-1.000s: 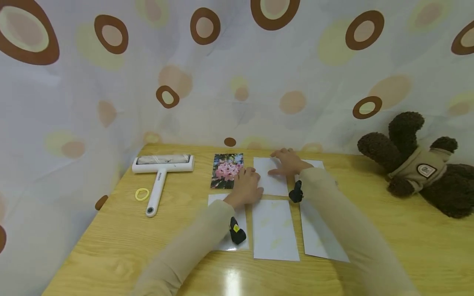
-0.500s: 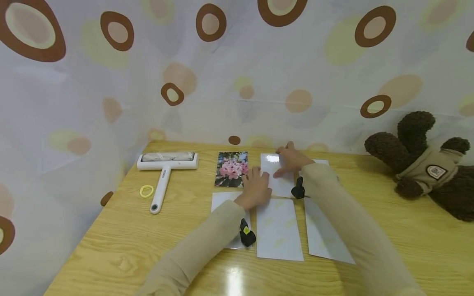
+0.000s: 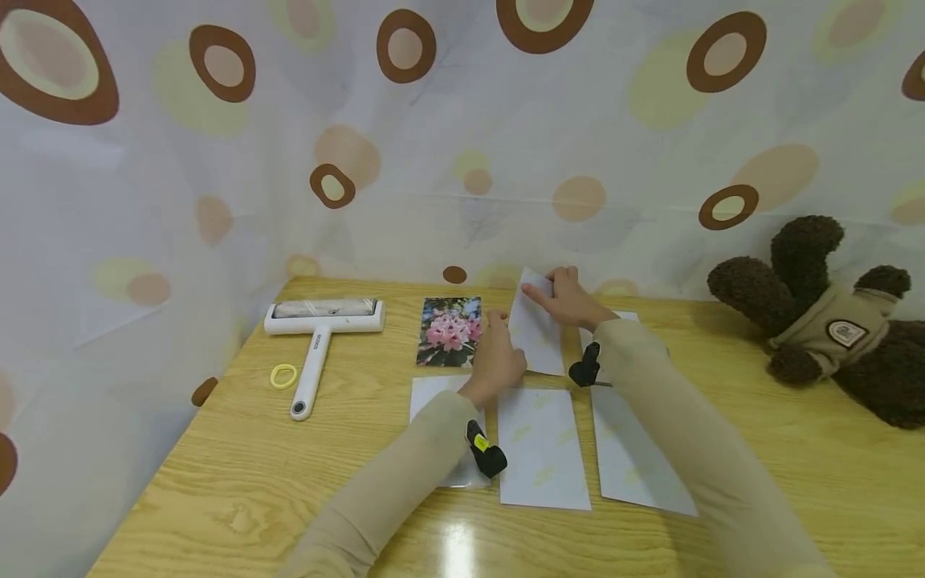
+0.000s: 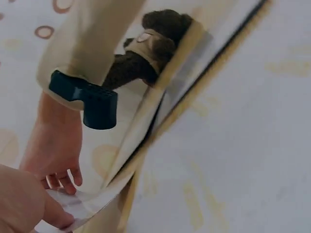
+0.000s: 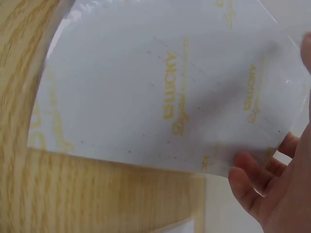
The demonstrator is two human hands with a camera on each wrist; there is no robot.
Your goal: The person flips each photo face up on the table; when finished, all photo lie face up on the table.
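In the head view, a photo print (image 3: pixel 536 341), white back up, is lifted at its far edge from the middle of the back row. My right hand (image 3: pixel 576 305) pinches its upper part, thumb on the white side and fingers at the edge behind. Beside its left edge is my left hand (image 3: pixel 497 363); in the left wrist view a digit of that left hand (image 4: pixel 22 204) lies on the curved sheet, its other fingers hidden. Yellow "LUCKY Digital" lettering marks the back of the print (image 5: pixel 121 97) in the right wrist view. A pink flower photo (image 3: pixel 448 331) lies left of it, face up.
Face-down sheets lie in the front row, including a middle sheet (image 3: pixel 543 449) and a right sheet (image 3: pixel 632 466). A lint roller (image 3: pixel 312 353) and yellow ring (image 3: pixel 283 376) are at left; a brown plush bear (image 3: pixel 817 321) at right. A patterned curtain (image 3: pixel 433 160) stands behind the table.
The back-middle print, flat before, now has its far edge raised by the right hand. The left hand's spread fingers have drawn together and moved off the flower photo toward the print's left edge.
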